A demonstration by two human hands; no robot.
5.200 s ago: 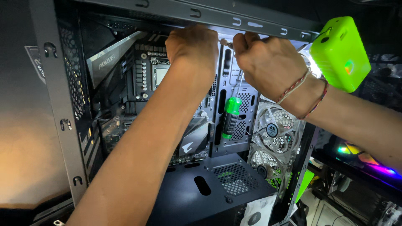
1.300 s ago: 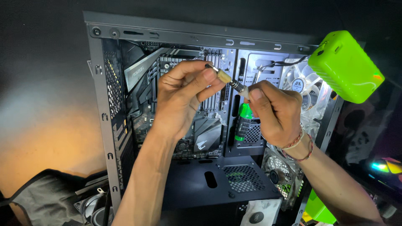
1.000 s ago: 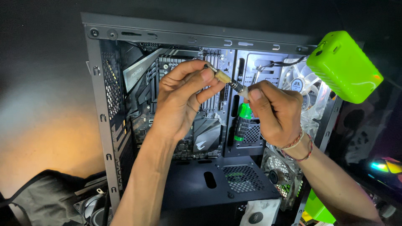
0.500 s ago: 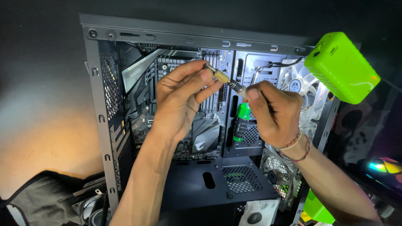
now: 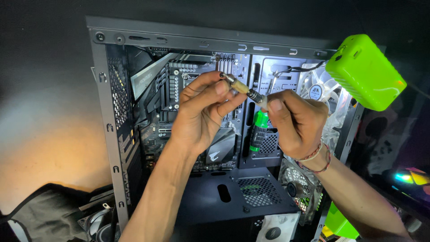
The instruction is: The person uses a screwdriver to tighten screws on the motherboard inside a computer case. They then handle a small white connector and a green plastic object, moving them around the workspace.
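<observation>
Both my hands are raised in front of an open computer case (image 5: 104,107). My left hand (image 5: 201,112) pinches the metal tip end of a small screwdriver (image 5: 244,88) with thumb and fingers. My right hand (image 5: 295,123) is closed round the screwdriver's other end; a green handle part (image 5: 259,130) shows below its thumb. Behind the hands lies the motherboard (image 5: 177,85) with its dark heatsinks. Thread bracelets (image 5: 316,157) circle my right wrist.
A bright green box-shaped lamp (image 5: 365,71) sits at the case's upper right corner. Clear fans (image 5: 316,92) line the case front. A dark shroud (image 5: 233,197) with a mesh vent covers the case bottom. A dark cloth and round parts (image 5: 96,222) lie at lower left.
Five seconds ago both hands reached up to the case's top rail. Now they are lower, holding the small screwdriver between them. Over the last second they have barely shifted.
</observation>
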